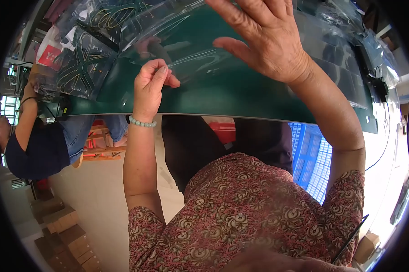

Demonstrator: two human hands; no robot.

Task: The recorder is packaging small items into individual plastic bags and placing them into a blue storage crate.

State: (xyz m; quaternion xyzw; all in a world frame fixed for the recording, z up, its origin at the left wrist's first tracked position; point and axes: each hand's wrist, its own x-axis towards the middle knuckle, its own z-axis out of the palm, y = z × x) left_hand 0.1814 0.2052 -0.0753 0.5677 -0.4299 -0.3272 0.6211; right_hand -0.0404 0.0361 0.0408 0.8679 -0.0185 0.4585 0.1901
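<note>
The right hand (pixel 264 38) lay spread flat, fingers released, pressing a clear plastic bag (pixel 186 41) onto the green table (pixel 241 93). The left hand (pixel 151 84) was curled — thumb and fingertips pinched on the bag's near edge. The bag looked glossy, thin wire loops inside. More bagged wires (pixel 84 63) lay left; cardboard boxes (pixel 64 235) sat on the floor.

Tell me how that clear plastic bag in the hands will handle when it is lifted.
The clear plastic bag is probably floppy: it bends and wrinkles between the left hand and right hand. It looks light, since the left hand seems to pinch only an edge. Its glossy glare suggests a slippery surface on the green table.
</note>
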